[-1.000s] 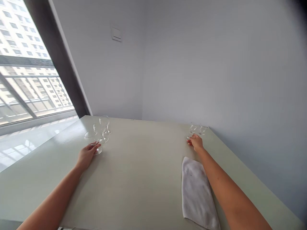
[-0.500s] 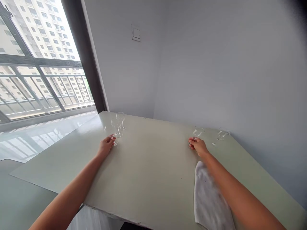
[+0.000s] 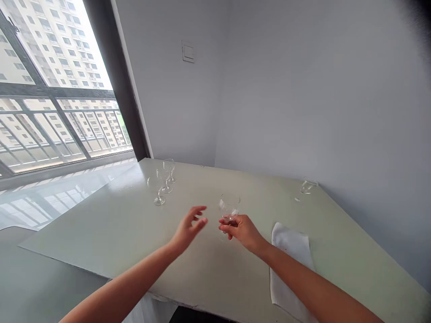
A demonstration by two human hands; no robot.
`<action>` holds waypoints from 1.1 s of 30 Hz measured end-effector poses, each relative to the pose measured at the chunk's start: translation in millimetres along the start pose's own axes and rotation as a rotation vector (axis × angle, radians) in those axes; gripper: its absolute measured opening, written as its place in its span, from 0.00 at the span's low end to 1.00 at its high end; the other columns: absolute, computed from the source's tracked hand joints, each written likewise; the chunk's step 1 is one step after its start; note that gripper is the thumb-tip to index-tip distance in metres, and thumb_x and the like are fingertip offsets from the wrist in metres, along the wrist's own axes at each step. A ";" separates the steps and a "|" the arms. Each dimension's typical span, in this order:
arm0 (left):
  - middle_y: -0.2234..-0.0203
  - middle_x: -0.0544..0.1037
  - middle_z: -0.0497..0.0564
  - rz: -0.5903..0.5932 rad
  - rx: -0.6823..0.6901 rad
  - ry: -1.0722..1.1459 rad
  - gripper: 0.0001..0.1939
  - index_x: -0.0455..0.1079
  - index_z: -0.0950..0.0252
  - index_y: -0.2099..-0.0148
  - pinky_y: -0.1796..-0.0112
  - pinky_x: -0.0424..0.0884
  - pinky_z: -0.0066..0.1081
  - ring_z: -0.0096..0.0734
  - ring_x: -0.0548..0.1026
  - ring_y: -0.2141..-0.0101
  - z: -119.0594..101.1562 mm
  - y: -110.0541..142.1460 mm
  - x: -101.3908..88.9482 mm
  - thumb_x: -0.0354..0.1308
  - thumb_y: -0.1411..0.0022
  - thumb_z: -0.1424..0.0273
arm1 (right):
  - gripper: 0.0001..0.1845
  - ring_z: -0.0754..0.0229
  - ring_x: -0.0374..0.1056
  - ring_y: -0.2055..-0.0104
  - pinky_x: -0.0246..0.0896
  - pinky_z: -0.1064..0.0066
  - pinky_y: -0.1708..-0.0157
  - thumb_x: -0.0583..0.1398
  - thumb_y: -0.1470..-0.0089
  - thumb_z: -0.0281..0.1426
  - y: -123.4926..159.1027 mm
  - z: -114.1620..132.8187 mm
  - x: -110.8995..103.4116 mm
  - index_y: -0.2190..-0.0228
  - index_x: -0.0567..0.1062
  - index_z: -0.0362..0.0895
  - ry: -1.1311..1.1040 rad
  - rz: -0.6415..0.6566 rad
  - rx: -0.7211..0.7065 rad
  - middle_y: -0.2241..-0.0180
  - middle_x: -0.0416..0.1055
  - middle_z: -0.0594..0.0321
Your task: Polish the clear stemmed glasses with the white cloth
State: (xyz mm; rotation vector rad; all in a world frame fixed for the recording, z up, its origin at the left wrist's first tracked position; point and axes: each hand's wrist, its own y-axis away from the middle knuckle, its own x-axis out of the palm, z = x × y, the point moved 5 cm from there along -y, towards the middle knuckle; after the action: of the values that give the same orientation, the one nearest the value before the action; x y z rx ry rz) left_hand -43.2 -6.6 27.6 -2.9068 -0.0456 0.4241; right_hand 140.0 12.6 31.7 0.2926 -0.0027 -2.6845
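My right hand (image 3: 239, 229) grips a clear wine glass (image 3: 229, 202) low on its stem, with the bowl upward over the middle of the table. Just left of it, my left hand (image 3: 189, 228) is held with thumb and fingers apart and nothing between them. At the left of the table, a stemmed glass (image 3: 159, 200) stands nearest to me. Behind it come a second glass (image 3: 167, 188) and a third glass (image 3: 169, 165), roughly in a row. One more glass (image 3: 308, 186) is at the far right edge.
A pale folded cloth (image 3: 291, 269) lies on the table (image 3: 208, 278), partly under my right forearm. Grey walls (image 3: 286, 89) rise behind the table. A window (image 3: 50, 112) is on the left. The table's near edge shows at the bottom.
My right hand has carried a glass from the right side to the middle. My left hand has let go of the nearest left glass and moved right, toward the right hand.
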 end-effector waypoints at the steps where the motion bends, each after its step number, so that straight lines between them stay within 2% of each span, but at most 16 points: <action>1: 0.59 0.70 0.54 0.135 -0.004 0.085 0.20 0.66 0.58 0.52 0.57 0.63 0.34 0.36 0.67 0.58 -3.0 8.5 25.7 0.57 0.49 0.63 | 0.10 0.68 0.60 0.79 0.58 0.74 0.77 0.60 0.57 0.34 2.9 2.8 11.3 0.71 0.75 0.43 0.021 0.042 -0.042 0.71 0.71 0.63; 2: 0.58 0.70 0.54 0.200 -0.032 0.177 0.21 0.65 0.58 0.52 0.57 0.63 0.34 0.37 0.67 0.57 -4.4 15.8 44.8 0.58 0.50 0.63 | 0.08 0.68 0.60 0.79 0.57 0.75 0.78 0.59 0.56 0.33 5.7 4.7 20.8 0.73 0.75 0.43 0.051 0.073 -0.080 0.74 0.70 0.64; 4: 0.59 0.71 0.55 0.214 -0.119 0.313 0.20 0.66 0.59 0.52 0.58 0.64 0.35 0.37 0.68 0.57 -2.9 24.2 65.5 0.56 0.48 0.61 | 0.07 0.67 0.59 0.79 0.54 0.76 0.80 0.57 0.55 0.32 10.6 6.0 32.3 0.76 0.74 0.43 0.120 0.102 -0.127 0.80 0.66 0.66; 6: 0.60 0.72 0.56 0.131 -0.130 0.292 0.17 0.68 0.61 0.56 0.59 0.64 0.34 0.37 0.68 0.57 -0.6 22.3 62.4 0.55 0.47 0.60 | 0.08 0.66 0.60 0.78 0.54 0.75 0.79 0.57 0.53 0.32 14.4 6.2 31.9 0.75 0.75 0.43 0.172 0.094 -0.124 0.80 0.67 0.66; 8: 0.62 0.72 0.55 0.020 -0.082 0.140 0.15 0.70 0.63 0.61 0.60 0.63 0.33 0.36 0.68 0.59 2.8 13.1 39.4 0.55 0.47 0.59 | 0.10 0.64 0.62 0.73 0.57 0.74 0.75 0.57 0.53 0.34 17.3 7.2 20.3 0.68 0.75 0.45 0.211 0.075 -0.110 0.72 0.71 0.63; 9: 0.63 0.73 0.54 -0.029 -0.061 0.058 0.15 0.70 0.63 0.63 0.61 0.63 0.32 0.36 0.69 0.61 5.6 7.3 22.8 0.54 0.47 0.58 | 0.12 0.63 0.64 0.71 0.59 0.73 0.72 0.57 0.53 0.34 18.4 7.5 10.6 0.65 0.75 0.47 0.229 0.057 -0.106 0.66 0.71 0.62; 11: 0.71 0.73 0.51 -0.078 -0.106 -0.041 0.16 0.69 0.64 0.66 0.67 0.63 0.30 0.32 0.69 0.69 17.4 -3.5 -14.4 0.52 0.46 0.56 | 0.13 0.61 0.64 0.67 0.60 0.71 0.69 0.57 0.54 0.35 20.4 5.4 -15.8 0.64 0.75 0.48 0.264 -0.013 -0.087 0.58 0.69 0.61; 13: 0.73 0.71 0.49 -0.103 -0.120 -0.104 0.17 0.69 0.64 0.71 0.70 0.62 0.29 0.29 0.68 0.73 29.7 -11.7 -52.9 0.49 0.46 0.56 | 0.13 0.61 0.64 0.68 0.60 0.71 0.70 0.57 0.55 0.37 23.3 -3.3 -48.3 0.66 0.75 0.48 0.287 -0.121 -0.031 0.61 0.71 0.61; 15: 0.72 0.71 0.49 -0.202 -0.172 -0.184 0.18 0.68 0.64 0.74 0.72 0.60 0.28 0.27 0.66 0.75 44.4 -15.3 -90.7 0.50 0.47 0.55 | 0.15 0.60 0.64 0.71 0.60 0.71 0.74 0.57 0.56 0.38 27.9 -18.2 -82.1 0.66 0.76 0.47 0.278 -0.234 0.052 0.70 0.71 0.60; 17: 0.73 0.72 0.49 -0.281 -0.229 -0.224 0.18 0.68 0.64 0.73 0.74 0.58 0.28 0.28 0.66 0.75 59.2 -15.6 -119.2 0.51 0.49 0.53 | 0.17 0.60 0.64 0.72 0.60 0.72 0.76 0.58 0.58 0.39 32.6 -35.8 -113.1 0.66 0.76 0.46 0.200 -0.314 0.113 0.74 0.71 0.59; 18: 0.73 0.72 0.49 -0.317 -0.260 -0.237 0.19 0.69 0.64 0.72 0.74 0.58 0.28 0.29 0.66 0.75 66.2 -15.0 -130.1 0.52 0.51 0.53 | 0.17 0.60 0.65 0.72 0.60 0.73 0.77 0.59 0.59 0.40 34.5 -44.6 -127.7 0.66 0.76 0.45 0.142 -0.352 0.129 0.72 0.72 0.58; 22: 0.75 0.73 0.49 -0.391 -0.325 -0.275 0.21 0.68 0.64 0.70 0.76 0.56 0.27 0.30 0.66 0.76 87.9 -13.1 -155.9 0.53 0.54 0.51 | 0.15 0.59 0.67 0.69 0.61 0.75 0.79 0.62 0.64 0.37 40.1 -78.5 -181.8 0.71 0.76 0.43 -0.108 -0.538 0.198 0.60 0.71 0.53; 24: 0.71 0.74 0.51 -0.408 -0.325 -0.326 0.21 0.69 0.64 0.72 0.73 0.59 0.28 0.34 0.68 0.71 95.4 -14.9 -163.8 0.53 0.55 0.50 | 0.13 0.60 0.68 0.70 0.62 0.75 0.79 0.62 0.64 0.34 42.1 -92.4 -204.6 0.72 0.75 0.42 -0.232 -0.630 0.230 0.60 0.71 0.52; 26: 0.63 0.73 0.51 -0.430 -0.302 -0.409 0.21 0.68 0.64 0.75 0.69 0.60 0.29 0.37 0.69 0.66 100.7 -19.3 -170.9 0.51 0.54 0.50 | 0.11 0.61 0.68 0.72 0.62 0.76 0.80 0.61 0.64 0.31 43.6 -103.8 -225.6 0.72 0.74 0.41 -0.312 -0.742 0.252 0.62 0.72 0.52; 30: 0.56 0.69 0.43 -0.451 -0.310 -0.541 0.17 0.68 0.62 0.76 0.65 0.61 0.29 0.36 0.68 0.62 109.9 -28.7 -179.2 0.50 0.50 0.54 | 0.11 0.66 0.67 0.76 0.61 0.79 0.83 0.59 0.63 0.27 38.7 -121.1 -261.4 0.71 0.72 0.41 -0.287 -0.987 0.278 0.63 0.72 0.53; 33: 0.65 0.72 0.41 -0.479 -0.337 -0.603 0.11 0.66 0.57 0.68 0.67 0.60 0.28 0.33 0.68 0.64 113.0 -28.8 -181.5 0.50 0.49 0.58 | 0.16 0.68 0.66 0.76 0.59 0.81 0.84 0.58 0.62 0.25 25.5 -129.2 -282.4 0.65 0.70 0.41 -0.222 -1.128 0.272 0.58 0.69 0.53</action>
State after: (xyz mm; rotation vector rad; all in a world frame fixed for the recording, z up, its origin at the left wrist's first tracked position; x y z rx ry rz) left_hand -249.5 32.9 -21.8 -2.8020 -0.9543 1.2671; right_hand 426.4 115.2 -35.6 0.0612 -0.3767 -3.8325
